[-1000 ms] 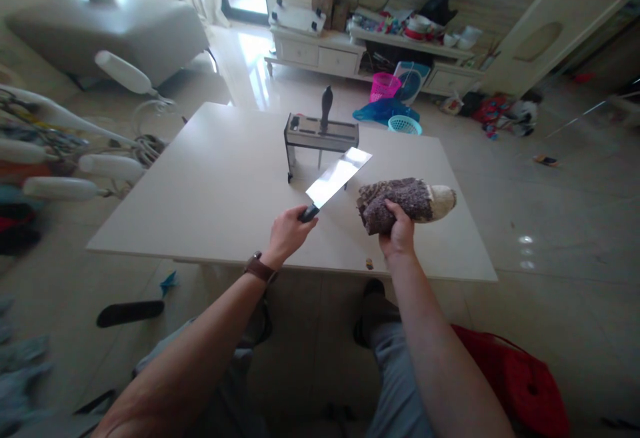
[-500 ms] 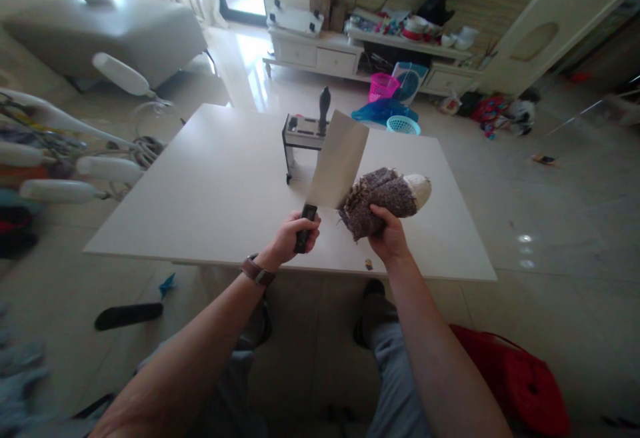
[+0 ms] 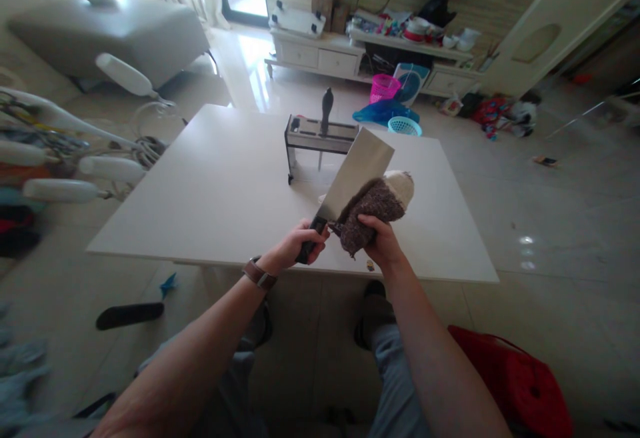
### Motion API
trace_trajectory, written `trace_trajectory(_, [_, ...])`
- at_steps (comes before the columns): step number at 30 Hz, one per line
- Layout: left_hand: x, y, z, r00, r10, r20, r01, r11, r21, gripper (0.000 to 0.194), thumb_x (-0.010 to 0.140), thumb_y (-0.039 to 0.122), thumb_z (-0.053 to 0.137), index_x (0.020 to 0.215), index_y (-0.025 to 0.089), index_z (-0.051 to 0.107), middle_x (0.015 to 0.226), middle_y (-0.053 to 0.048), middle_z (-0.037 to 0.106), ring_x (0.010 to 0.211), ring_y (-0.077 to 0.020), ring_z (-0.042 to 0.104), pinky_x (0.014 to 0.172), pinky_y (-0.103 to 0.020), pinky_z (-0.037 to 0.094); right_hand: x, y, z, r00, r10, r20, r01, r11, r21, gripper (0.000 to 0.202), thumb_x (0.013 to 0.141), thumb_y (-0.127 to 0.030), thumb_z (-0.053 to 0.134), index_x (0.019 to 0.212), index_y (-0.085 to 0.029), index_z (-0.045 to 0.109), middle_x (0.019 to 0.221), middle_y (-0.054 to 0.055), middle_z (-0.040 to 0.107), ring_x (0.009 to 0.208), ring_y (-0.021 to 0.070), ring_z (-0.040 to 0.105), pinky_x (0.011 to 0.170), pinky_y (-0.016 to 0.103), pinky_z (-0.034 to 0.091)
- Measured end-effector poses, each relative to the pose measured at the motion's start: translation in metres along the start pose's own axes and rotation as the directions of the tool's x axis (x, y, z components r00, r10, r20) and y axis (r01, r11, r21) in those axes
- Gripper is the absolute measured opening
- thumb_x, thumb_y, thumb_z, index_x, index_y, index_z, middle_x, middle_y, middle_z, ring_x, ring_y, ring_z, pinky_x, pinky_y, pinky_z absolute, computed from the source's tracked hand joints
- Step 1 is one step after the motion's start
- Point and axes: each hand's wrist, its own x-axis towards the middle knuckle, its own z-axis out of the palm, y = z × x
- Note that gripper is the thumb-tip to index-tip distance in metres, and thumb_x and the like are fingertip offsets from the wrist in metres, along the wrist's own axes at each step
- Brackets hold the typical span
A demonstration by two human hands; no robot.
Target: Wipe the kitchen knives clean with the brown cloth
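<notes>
My left hand (image 3: 311, 238) is closed round the black handle of a cleaver (image 3: 357, 170), whose broad blade tilts up to the right above the table. A shaggy brown cloth (image 3: 373, 215) with a cream-coloured end is bunched in my right hand (image 3: 384, 241), thumb on top. The cloth lies against the blade's lower right side and hides that edge. Behind the cleaver, a knife rack (image 3: 313, 135) stands on the white table (image 3: 200, 191). One knife with a dark handle (image 3: 327, 105) is upright in it, its blade showing below the slot.
A small brownish bit (image 3: 370, 265) lies by the table's front edge. Beyond the table are a light blue basket (image 3: 404, 126), a pink basket (image 3: 384, 88) and a blue bag (image 3: 383, 113). White lamp-like arms (image 3: 123, 77) reach in from the left. A red bag (image 3: 525, 375) sits lower right.
The cleaver has shifted right and tipped further that way. The cloth has come left and slightly down, closer over the blade's edge, and more of the knife rack shows.
</notes>
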Motion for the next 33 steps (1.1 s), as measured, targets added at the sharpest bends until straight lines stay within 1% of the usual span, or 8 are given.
trace_trajectory(5, [0.002, -0.001, -0.005, 0.998, 0.026, -0.053, -0.02, 0.994, 0.107, 0.02, 0.064, 0.03, 0.067, 0.067, 0.02, 0.05, 0.048, 0.006, 0.047, 0.033, -0.0081, 0.042, 0.033, -0.021, 0.028, 0.001, -0.005, -0.004, 1.0, -0.01, -0.006, 0.01, 1.0, 0.022, 0.028, 0.06, -0.021, 0.084, 0.086, -0.018, 0.073, 0.086, 0.003, 0.079, 0.08, 0.0205, 0.073, 0.076, 0.032, 0.064])
trace_trajectory(8, [0.002, -0.003, -0.005, 1.0, 0.022, -0.008, -0.021, 0.989, 0.15, 0.019, 0.066, 0.029, 0.067, 0.065, 0.019, 0.051, 0.048, 0.005, 0.048, 0.034, -0.0087, 0.044, 0.034, -0.021, 0.03, 0.0, -0.004, -0.002, 1.0, -0.007, -0.018, 0.007, 1.0, 0.013, 0.03, 0.057, -0.019, 0.086, 0.084, -0.019, 0.073, 0.084, 0.002, 0.079, 0.078, 0.02, 0.073, 0.075, 0.031, 0.064])
trace_trajectory(14, [-0.001, -0.007, 0.006, 0.999, -0.026, 0.028, 0.025, 0.999, 0.038, 0.021, 0.063, 0.029, 0.067, 0.066, 0.02, 0.049, 0.049, 0.006, 0.045, 0.036, -0.0073, 0.039, 0.033, -0.02, 0.03, -0.005, 0.002, 0.003, 1.0, -0.019, 0.022, 0.02, 1.0, -0.021, 0.036, 0.054, -0.016, 0.09, 0.085, -0.019, 0.073, 0.087, 0.002, 0.08, 0.08, 0.0215, 0.075, 0.075, 0.035, 0.065])
trace_trajectory(19, [0.0, -0.01, 0.007, 0.998, -0.057, -0.018, 0.057, 0.998, 0.003, 0.022, 0.06, 0.031, 0.067, 0.067, 0.02, 0.049, 0.047, 0.006, 0.045, 0.036, -0.0079, 0.039, 0.033, -0.019, 0.029, 0.0, 0.01, 0.005, 0.99, -0.14, -0.027, 0.136, 0.984, -0.111, 0.045, 0.049, -0.012, 0.094, 0.089, -0.019, 0.073, 0.091, 0.002, 0.081, 0.086, 0.0226, 0.076, 0.08, 0.037, 0.064])
trace_trajectory(23, [0.008, -0.011, 0.0, 0.989, -0.095, -0.117, 0.107, 0.989, 0.101, 0.021, 0.065, 0.032, 0.068, 0.067, 0.019, 0.053, 0.05, 0.004, 0.049, 0.035, -0.0083, 0.043, 0.033, -0.02, 0.031, 0.008, 0.016, 0.003, 0.966, -0.25, -0.071, 0.232, 0.952, -0.199, 0.042, 0.051, -0.014, 0.095, 0.087, -0.018, 0.074, 0.094, 0.004, 0.082, 0.087, 0.0224, 0.076, 0.082, 0.037, 0.064])
trace_trajectory(27, [0.02, -0.01, 0.0, 0.978, -0.004, -0.211, 0.062, 0.961, 0.27, 0.015, 0.07, 0.029, 0.067, 0.071, 0.017, 0.058, 0.054, 0.002, 0.055, 0.039, -0.0096, 0.052, 0.039, -0.021, 0.041, 0.016, 0.018, 0.0, 0.92, -0.353, -0.17, 0.297, 0.911, -0.287, 0.047, 0.049, -0.015, 0.096, 0.091, -0.017, 0.075, 0.094, 0.004, 0.082, 0.087, 0.0209, 0.075, 0.083, 0.035, 0.063])
trace_trajectory(29, [0.025, -0.012, 0.004, 0.97, 0.066, -0.233, 0.013, 0.946, 0.323, 0.013, 0.072, 0.027, 0.064, 0.071, 0.018, 0.056, 0.053, 0.003, 0.054, 0.038, -0.0092, 0.051, 0.039, -0.021, 0.04, 0.018, 0.019, -0.001, 0.907, -0.364, -0.213, 0.299, 0.911, -0.285, 0.049, 0.05, -0.017, 0.095, 0.094, -0.017, 0.075, 0.095, 0.003, 0.081, 0.088, 0.02, 0.074, 0.083, 0.034, 0.063])
trace_trajectory(33, [0.031, -0.026, 0.016, 0.941, 0.174, -0.292, -0.047, 0.918, 0.394, 0.011, 0.075, 0.025, 0.06, 0.07, 0.019, 0.052, 0.046, 0.006, 0.05, 0.032, -0.0087, 0.045, 0.035, -0.02, 0.036, 0.016, 0.019, 0.001, 0.946, -0.276, -0.171, 0.24, 0.949, -0.203, 0.041, 0.053, -0.018, 0.092, 0.09, -0.017, 0.074, 0.09, 0.001, 0.08, 0.083, 0.0183, 0.074, 0.078, 0.031, 0.064])
